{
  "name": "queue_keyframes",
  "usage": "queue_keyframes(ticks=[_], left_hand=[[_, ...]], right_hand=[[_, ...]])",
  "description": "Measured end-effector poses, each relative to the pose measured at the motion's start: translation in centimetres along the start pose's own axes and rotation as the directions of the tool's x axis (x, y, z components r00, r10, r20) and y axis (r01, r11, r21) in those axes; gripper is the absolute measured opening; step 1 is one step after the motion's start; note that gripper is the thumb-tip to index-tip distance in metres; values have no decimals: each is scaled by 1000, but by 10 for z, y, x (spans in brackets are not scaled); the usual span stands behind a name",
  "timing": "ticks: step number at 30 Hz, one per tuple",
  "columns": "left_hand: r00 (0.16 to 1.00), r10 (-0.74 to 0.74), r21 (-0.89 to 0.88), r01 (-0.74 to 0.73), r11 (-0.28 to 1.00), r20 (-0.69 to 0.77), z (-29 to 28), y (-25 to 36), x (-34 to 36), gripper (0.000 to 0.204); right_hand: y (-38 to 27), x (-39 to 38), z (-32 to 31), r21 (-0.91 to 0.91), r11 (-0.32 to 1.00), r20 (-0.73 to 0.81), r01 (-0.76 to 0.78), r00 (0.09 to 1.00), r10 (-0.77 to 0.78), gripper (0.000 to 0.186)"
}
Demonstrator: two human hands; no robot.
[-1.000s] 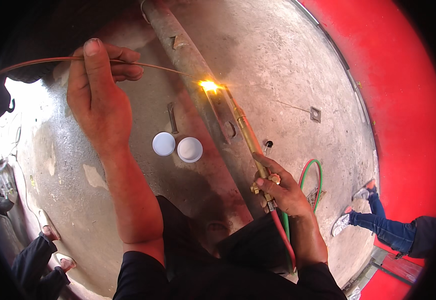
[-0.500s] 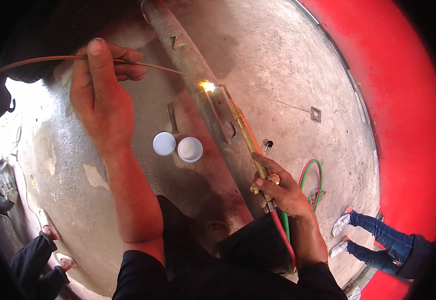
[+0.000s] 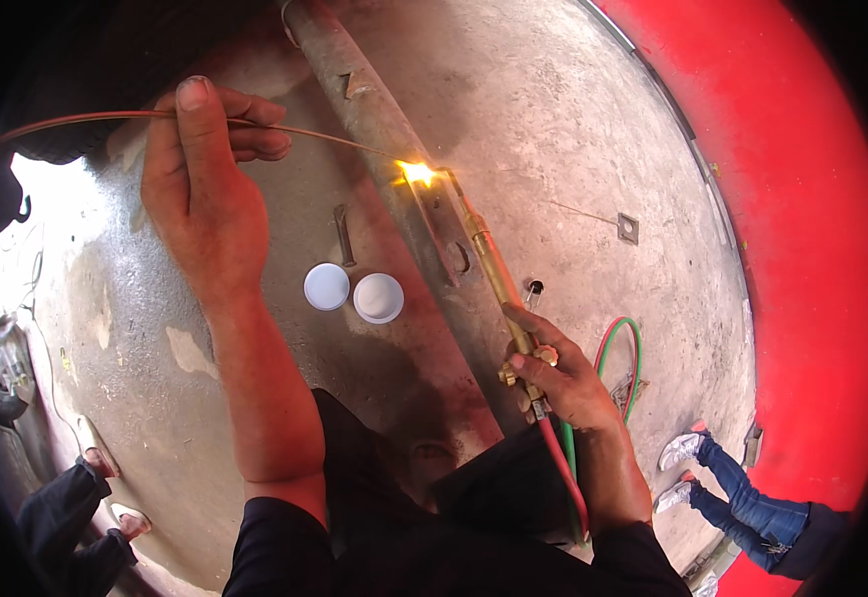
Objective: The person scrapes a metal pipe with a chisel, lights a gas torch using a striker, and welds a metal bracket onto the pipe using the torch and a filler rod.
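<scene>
Between the thumb and fingers of my left hand (image 3: 210, 179) is a thin, long filler rod (image 3: 320, 136). Its far tip reaches into a bright yellow-white flame (image 3: 418, 173). My right hand (image 3: 563, 373) is wrapped around the brass handle of a gas welding torch (image 3: 494, 264), close to its valve knobs. The torch's bent tip points at the same glowing spot. That spot lies on a long metal beam (image 3: 384, 119) with a slotted plate (image 3: 439, 234) along it. Glare hides the joint itself. Red and green hoses (image 3: 558, 468) run back from the torch.
Left of the beam, a white round lid (image 3: 326, 287) and a white tub of powder (image 3: 378, 298) sit on the concrete floor near a bolt (image 3: 343, 236). A square plate (image 3: 628, 228) lies to the right. People's legs show at lower left (image 3: 66, 507) and lower right (image 3: 753, 497).
The flame glow has grown larger and yellower. Both my hands, the rod and the torch stay almost in place. The person at lower right has shifted slightly.
</scene>
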State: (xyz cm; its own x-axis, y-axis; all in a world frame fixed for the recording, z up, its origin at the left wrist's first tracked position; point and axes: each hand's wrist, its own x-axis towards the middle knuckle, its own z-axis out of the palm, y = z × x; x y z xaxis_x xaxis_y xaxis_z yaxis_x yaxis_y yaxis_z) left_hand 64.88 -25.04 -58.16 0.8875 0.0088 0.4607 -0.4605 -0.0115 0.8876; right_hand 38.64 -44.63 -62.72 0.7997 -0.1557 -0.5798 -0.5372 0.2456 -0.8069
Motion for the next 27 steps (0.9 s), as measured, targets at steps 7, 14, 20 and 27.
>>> queue_keyframes(ticks=[7, 14, 20, 27], left_hand=[[1000, 7, 8, -7, 1000, -10, -2, 0, 1, 44], [1000, 2, 9, -2, 1000, -7, -1, 1, 0, 44], [1000, 5, -1, -5, 1000, 4, -1, -1, 0, 44], [1000, -14, -21, 15, 1000, 10, 2, -3, 0, 41]], right_hand=[[2, 0, -1, 1, 1000, -13, -18, 1000, 18, 58], [6, 1, -3, -45, 998, -17, 41, 999, -42, 58], [-1, -1, 0, 2, 1000, -23, -23, 999, 23, 58], [4, 0, -2, 3, 1000, -23, 17, 1000, -17, 59]])
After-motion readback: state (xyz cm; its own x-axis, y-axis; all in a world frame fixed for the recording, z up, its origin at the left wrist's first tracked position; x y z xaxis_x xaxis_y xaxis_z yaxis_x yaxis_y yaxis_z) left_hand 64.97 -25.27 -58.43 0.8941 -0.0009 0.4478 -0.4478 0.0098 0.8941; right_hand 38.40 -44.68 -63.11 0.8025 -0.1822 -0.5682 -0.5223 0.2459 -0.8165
